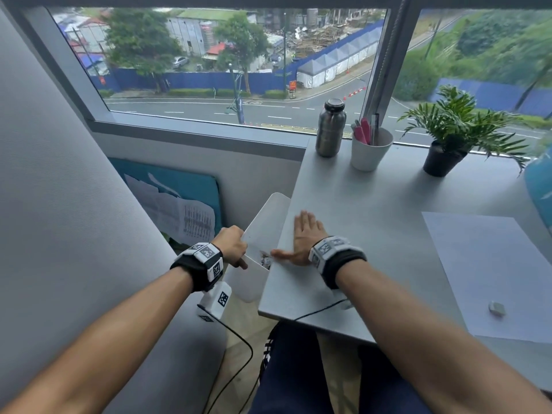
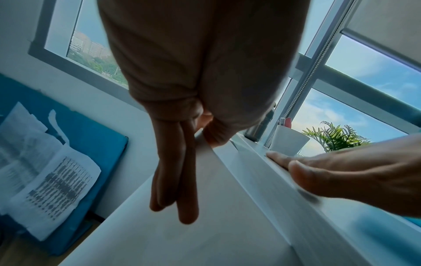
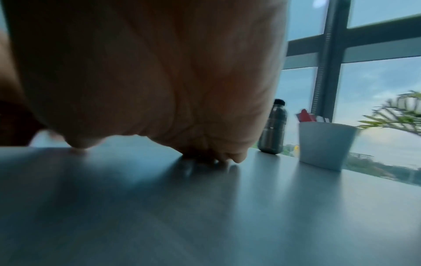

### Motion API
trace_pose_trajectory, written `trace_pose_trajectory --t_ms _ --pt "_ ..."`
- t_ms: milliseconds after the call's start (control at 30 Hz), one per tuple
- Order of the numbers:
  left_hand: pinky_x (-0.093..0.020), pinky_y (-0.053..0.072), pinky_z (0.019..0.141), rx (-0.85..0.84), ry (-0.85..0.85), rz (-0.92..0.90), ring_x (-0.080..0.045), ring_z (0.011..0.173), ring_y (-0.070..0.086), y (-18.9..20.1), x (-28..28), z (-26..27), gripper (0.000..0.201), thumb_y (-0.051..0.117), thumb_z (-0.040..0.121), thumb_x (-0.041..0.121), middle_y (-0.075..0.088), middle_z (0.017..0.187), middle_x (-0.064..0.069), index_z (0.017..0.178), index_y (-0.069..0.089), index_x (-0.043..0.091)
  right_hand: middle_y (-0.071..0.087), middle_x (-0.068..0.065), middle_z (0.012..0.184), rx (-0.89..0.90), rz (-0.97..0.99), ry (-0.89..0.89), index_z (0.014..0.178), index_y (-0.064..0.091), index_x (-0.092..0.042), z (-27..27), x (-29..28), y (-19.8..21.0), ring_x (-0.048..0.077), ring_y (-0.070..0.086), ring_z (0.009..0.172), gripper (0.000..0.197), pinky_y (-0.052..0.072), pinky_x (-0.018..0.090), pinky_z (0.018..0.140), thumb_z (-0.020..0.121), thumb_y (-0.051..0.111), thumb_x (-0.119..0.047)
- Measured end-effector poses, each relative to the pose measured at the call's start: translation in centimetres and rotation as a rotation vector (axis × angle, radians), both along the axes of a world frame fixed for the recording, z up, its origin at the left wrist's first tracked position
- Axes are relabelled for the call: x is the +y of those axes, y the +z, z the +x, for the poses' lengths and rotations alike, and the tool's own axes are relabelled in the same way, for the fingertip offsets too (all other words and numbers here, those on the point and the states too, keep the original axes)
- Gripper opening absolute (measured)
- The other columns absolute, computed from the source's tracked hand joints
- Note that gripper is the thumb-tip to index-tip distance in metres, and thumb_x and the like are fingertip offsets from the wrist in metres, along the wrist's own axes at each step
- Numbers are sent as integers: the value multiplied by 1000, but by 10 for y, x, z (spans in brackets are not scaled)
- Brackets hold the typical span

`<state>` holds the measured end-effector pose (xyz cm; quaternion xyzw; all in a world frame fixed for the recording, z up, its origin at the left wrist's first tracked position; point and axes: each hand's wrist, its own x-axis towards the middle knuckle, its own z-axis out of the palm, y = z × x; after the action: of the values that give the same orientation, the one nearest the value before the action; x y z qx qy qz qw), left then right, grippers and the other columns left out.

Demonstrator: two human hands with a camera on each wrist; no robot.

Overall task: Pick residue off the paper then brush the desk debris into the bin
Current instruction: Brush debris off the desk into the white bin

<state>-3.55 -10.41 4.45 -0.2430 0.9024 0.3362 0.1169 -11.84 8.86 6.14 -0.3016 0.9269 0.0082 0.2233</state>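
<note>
My left hand pinches the rim of a white bin and holds it against the left edge of the grey desk. In the left wrist view the thumb sits over the rim and the fingers lie down the outer wall of the bin. My right hand lies flat and open on the desk at that edge, with its thumb reaching over the bin. Small dark debris shows inside the bin by the thumb. A white paper sheet lies at the desk's right with a small pale lump on it.
A steel bottle, a white cup of pens and a potted plant stand along the window. A blue object is at the right edge. A blue board with papers leans below. A black cable crosses the desk front.
</note>
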Motion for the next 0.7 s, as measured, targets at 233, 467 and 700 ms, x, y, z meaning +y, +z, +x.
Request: trace_pose_trajectory --t_ms 233,467,700 --pt "-38 63 63 -7 3 13 -29 73 75 5 4 3 17 51 97 4 70 92 -25 100 61 -10 11 13 162 -2 -77 217 152 17 -1 17 -41 17 26 8 151 66 7 51 121 101 30 -41" --pt "-38 63 64 -5 33 40 -28 70 74 1 2 11 17 52 96 4 71 88 -23 97 63 -10 12 14 161 57 -74 21 152 14 -2 -24 18 17 28 14 149 90 16 46 119 91 42 -63" --pt "-28 57 61 -24 27 -28 -26 62 66 7 5 16 20 54 96 8 71 86 -20 97 65 -9 -27 13 158 -62 5 56 152 -17 -6 39 -14 -2 31 -22 147 130 -9 43 121 69 41 -89"
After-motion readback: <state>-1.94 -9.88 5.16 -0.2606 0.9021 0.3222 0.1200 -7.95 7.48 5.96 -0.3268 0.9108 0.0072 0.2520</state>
